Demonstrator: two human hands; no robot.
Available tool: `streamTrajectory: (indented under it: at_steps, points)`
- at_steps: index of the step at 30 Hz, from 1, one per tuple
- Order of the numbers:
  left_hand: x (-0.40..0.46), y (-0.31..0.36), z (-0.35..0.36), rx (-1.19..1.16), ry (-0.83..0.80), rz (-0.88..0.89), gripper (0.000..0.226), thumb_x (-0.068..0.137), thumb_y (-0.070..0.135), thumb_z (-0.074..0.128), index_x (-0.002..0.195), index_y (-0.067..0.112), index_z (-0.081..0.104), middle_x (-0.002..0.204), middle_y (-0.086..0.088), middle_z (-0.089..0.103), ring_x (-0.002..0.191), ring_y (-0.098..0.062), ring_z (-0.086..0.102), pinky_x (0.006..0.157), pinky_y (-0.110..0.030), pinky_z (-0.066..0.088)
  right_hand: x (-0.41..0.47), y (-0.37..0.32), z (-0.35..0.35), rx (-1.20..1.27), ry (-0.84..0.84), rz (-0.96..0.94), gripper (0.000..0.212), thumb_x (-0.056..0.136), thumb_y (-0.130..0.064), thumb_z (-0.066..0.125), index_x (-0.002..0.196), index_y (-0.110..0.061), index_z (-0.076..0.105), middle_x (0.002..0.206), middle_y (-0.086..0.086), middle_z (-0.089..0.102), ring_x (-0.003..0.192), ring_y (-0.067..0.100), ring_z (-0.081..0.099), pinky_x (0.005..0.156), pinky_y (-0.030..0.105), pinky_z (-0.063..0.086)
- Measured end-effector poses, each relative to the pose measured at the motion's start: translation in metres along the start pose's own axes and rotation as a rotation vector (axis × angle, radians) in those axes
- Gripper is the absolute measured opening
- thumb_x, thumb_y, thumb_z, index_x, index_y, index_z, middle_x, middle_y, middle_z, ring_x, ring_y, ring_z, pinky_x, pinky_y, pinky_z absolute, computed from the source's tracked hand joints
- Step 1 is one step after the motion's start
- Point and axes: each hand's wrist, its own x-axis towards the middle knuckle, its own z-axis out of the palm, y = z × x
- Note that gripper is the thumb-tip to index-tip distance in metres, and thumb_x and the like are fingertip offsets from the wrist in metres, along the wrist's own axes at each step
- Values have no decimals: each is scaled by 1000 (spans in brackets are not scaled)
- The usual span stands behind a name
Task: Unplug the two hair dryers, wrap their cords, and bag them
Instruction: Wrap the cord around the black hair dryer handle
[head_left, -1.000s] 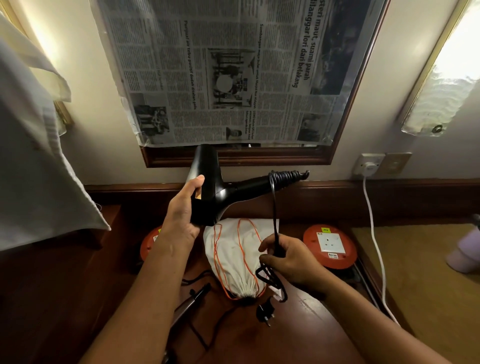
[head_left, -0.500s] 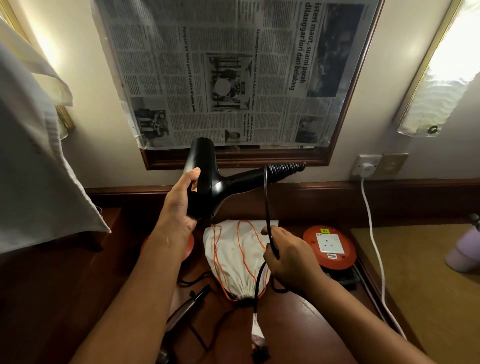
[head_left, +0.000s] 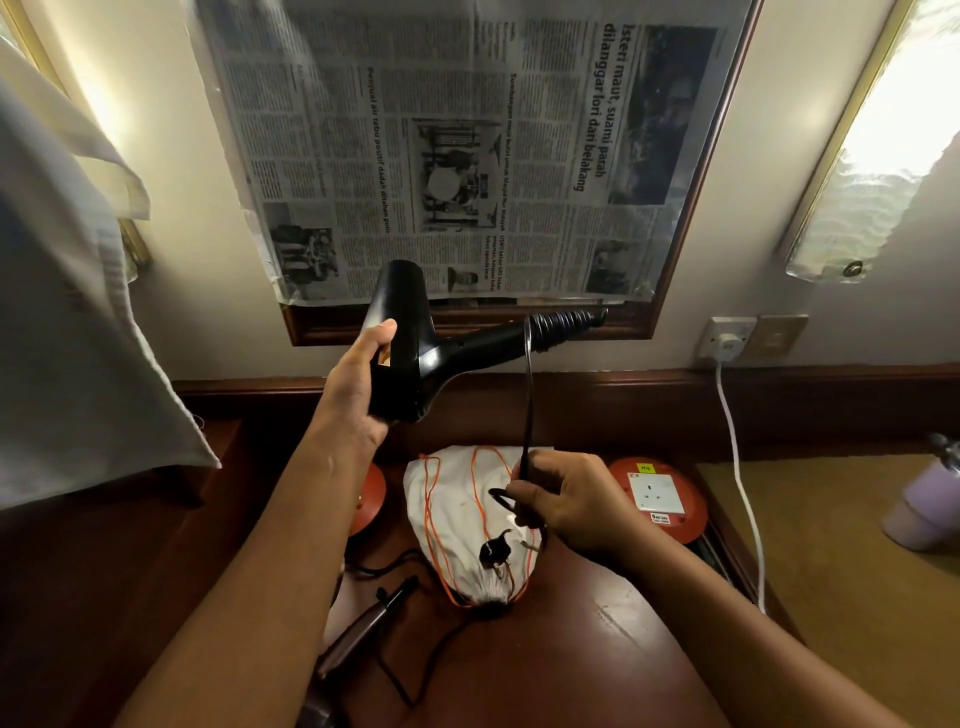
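Hair dryer (head_left: 415, 348): glossy black, cord (head_left: 528, 405) coiled round handle.
Left hand (head_left: 358, 384): grips barrel.
Right hand (head_left: 566, 499): pinches cord.
Change: plug (head_left: 493, 550) lifted onto white bag (head_left: 452, 514).

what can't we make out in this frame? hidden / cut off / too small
- Left hand fingers: behind the black hair dryer body, head view.
- Left orange reel: mostly hidden by the left forearm.
- Second dryer: dark, partly under the left forearm; its cord end is not traceable.
- White cable: lower end hidden past the table edge.
- Drawstring bag: contents not visible.
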Motion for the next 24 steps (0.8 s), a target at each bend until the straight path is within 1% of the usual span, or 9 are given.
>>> streamTrajectory:
  at_steps: [2, 4, 7, 9, 11, 14, 17, 20, 24]
  points:
    - [0, 1, 0, -1, -10, 2, 30, 83, 36, 66, 106, 21, 57, 119, -15, 60, 107, -33, 61, 97, -50, 47, 6, 1, -1, 57, 30, 45, 15, 86, -18, 69, 84, -3, 66, 80, 13, 68, 71, 22, 69, 63, 30, 59]
    - [1, 2, 1, 2, -21, 2, 34, 82, 36, 66, 110, 20, 56, 120, -16, 60, 108, -33, 60, 97, -50, 47, 13, 4, -2, 18, 70, 20, 15, 81, -19, 74, 80, -6, 68, 89, 7, 63, 80, 20, 66, 71, 31, 59]
    - [0, 4, 3, 5, -34, -11, 26, 84, 34, 65, 104, 19, 55, 120, -16, 60, 106, -32, 61, 96, -49, 48, 21, 8, -8, -238, 78, -82, 16, 77, -29, 77, 81, -15, 72, 103, -9, 48, 99, 9, 48, 85, 19, 42]
    - [-2, 4, 4, 7, -45, -21, 25, 85, 33, 65, 103, 19, 56, 122, -16, 60, 104, -32, 61, 92, -47, 51, 23, 7, -15, -405, 131, -117, 24, 75, -38, 76, 83, -16, 74, 105, -9, 40, 103, 10, 36, 88, 27, 36]
    - [-2, 5, 5, 7, -55, -21, 27, 85, 34, 64, 105, 18, 56, 125, -16, 59, 102, -31, 61, 85, -45, 52, 23, -1, -23, -525, 196, -151, 30, 76, -46, 72, 81, -17, 75, 100, -7, 36, 100, 12, 31, 86, 31, 32]
    - [-2, 7, 5, -6, -73, -17, 28, 86, 34, 62, 109, 19, 55, 128, -15, 56, 103, -31, 60, 81, -44, 52, 21, -13, -32, -740, 186, -119, 43, 83, -59, 56, 79, -20, 73, 99, -6, 32, 101, 14, 29, 86, 32, 26]
    - [0, 9, 4, -6, -79, -13, 44, 86, 36, 62, 124, 18, 50, 124, -15, 57, 103, -32, 60, 72, -42, 54, 17, -20, -36, -853, 202, -93, 47, 85, -63, 47, 80, -23, 72, 100, -6, 29, 106, 19, 31, 90, 36, 26]
    - [2, 12, 4, 4, -85, -3, 39, 86, 36, 61, 120, 18, 52, 120, -14, 58, 99, -30, 61, 72, -40, 53, 18, -14, -32, -698, 333, -295, 41, 82, -51, 58, 62, -16, 67, 95, -4, 36, 97, 17, 40, 81, 32, 32]
    - [1, 15, 9, 20, -94, 0, 29, 87, 34, 61, 110, 16, 57, 105, -13, 62, 88, -27, 63, 73, -39, 52, 22, -6, -26, -343, 359, -462, 31, 82, -19, 72, 55, -13, 59, 96, -2, 53, 76, 5, 56, 64, 10, 43]
